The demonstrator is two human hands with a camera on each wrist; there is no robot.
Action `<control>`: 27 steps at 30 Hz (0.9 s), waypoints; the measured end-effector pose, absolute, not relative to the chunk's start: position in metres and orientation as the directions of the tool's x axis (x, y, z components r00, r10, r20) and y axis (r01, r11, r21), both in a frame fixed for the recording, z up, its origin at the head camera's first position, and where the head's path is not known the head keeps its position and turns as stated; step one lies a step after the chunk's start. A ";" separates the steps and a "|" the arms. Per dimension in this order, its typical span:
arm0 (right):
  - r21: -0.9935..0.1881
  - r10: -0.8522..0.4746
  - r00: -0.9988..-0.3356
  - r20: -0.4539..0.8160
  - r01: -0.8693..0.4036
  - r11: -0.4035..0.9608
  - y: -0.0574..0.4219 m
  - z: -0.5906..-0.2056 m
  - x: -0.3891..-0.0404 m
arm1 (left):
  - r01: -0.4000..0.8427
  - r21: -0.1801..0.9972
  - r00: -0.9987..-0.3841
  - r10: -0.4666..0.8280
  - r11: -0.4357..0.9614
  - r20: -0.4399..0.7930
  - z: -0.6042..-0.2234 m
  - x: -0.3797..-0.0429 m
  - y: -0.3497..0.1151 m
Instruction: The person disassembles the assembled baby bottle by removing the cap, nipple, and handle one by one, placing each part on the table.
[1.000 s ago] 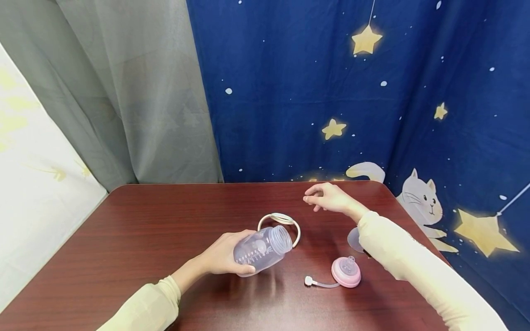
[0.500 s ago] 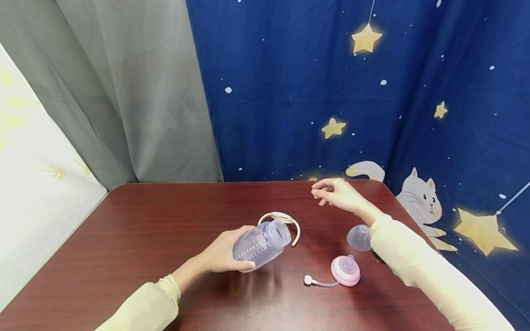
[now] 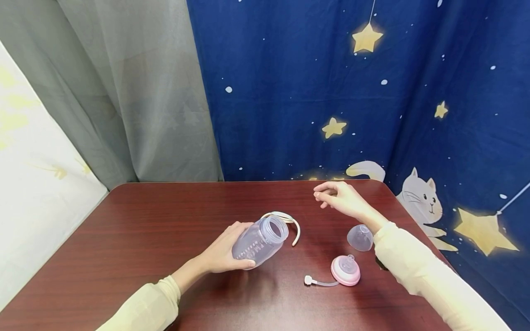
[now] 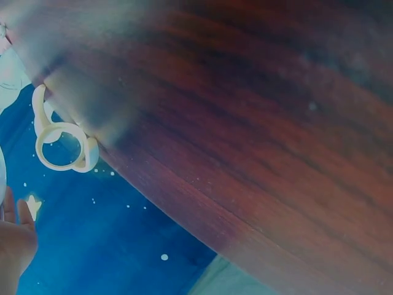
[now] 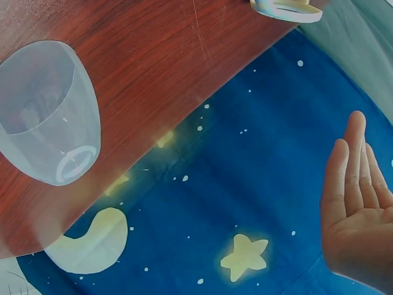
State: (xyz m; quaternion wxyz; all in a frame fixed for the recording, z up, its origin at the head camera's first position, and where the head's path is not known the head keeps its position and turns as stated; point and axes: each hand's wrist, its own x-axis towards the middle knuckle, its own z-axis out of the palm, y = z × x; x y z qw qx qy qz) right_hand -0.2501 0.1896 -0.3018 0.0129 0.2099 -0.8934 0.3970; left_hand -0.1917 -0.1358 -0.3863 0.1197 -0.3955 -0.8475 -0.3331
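Note:
My left hand [image 3: 223, 250] grips a clear baby bottle [image 3: 256, 246] around its body, thumb on the near side. The bottle is tilted, its uncovered threaded mouth facing up and right. Just behind it lies a cream two-handled bottle grip [image 3: 296, 234], partly hidden by the bottle; in the left wrist view its ring [image 4: 91, 155] shows fully. Over the back right of the table, my right hand [image 3: 341, 198] hovers with relaxed fingers and nothing in it. Below that wrist sits a clear domed cap [image 3: 358, 239], seen large in the right wrist view.
A pink collar with a nipple [image 3: 345, 271] lies at the front right, its thin straw running left to a white weighted end [image 3: 308, 280]. The dark red table [image 3: 145, 239] ends at a blue star-patterned curtain [image 3: 290, 92].
The bottle has turned slightly more upright, its mouth shifting left and up. My right hand has drifted a little to the right, uncovering more of the domed cap.

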 end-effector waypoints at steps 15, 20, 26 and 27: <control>-0.692 -0.377 -0.884 0.278 -0.456 0.560 0.190 -0.304 -0.234 | 0.765 0.496 -0.639 0.577 0.411 0.509 -0.390 -0.192 -0.134; -0.713 -0.370 -0.892 0.261 -0.437 0.549 0.188 -0.304 -0.227 | 0.776 0.497 -0.625 0.577 0.388 0.526 -0.391 -0.194 -0.134; -0.713 -0.376 -0.883 0.280 -0.454 0.534 0.188 -0.307 -0.222 | 0.760 0.527 -0.642 0.572 0.382 0.511 -0.392 -0.193 -0.133; -0.713 -0.377 -0.882 0.281 -0.455 0.533 0.188 -0.307 -0.221 | 0.757 0.531 -0.643 0.574 0.380 0.506 -0.392 -0.193 -0.133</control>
